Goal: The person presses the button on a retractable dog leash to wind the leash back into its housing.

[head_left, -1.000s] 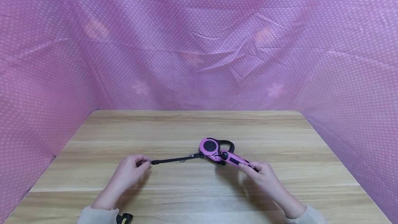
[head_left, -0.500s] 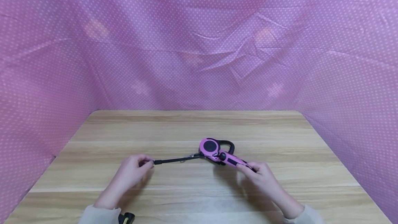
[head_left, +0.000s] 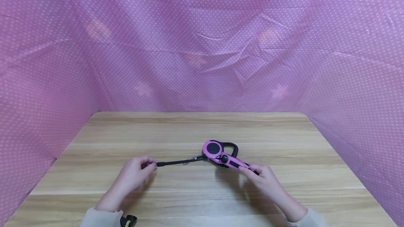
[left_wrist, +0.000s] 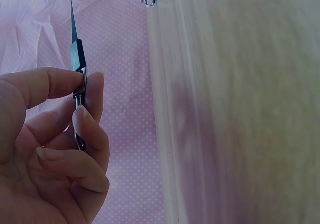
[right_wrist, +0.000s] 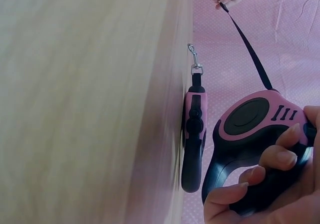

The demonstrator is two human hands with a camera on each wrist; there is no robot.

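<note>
My right hand (head_left: 265,179) grips the black handle of a pink and black retractable dog leash (right_wrist: 245,119), held up off the table. Its black strap (right_wrist: 250,49) stretches leftward to my left hand (head_left: 132,174). Thumb and fingers there pinch the metal clip (left_wrist: 80,101) at the strap's end, partly hiding it. A second pink and black retractable leash (head_left: 212,148) lies on the table just behind the held one. In the right wrist view, this second leash's silver snap hook (right_wrist: 194,56) points away from its casing.
The wood-grain table (head_left: 157,129) spreads under both hands. Pink dotted cloth (head_left: 202,45) hangs behind it and along both sides. A black device (head_left: 128,220) sits by the left sleeve at the lower edge of the head view.
My left hand has shifted slightly right with the clip. The right hand and its leash have edged left, so the hands are a little closer. The lying leash stays put.
</note>
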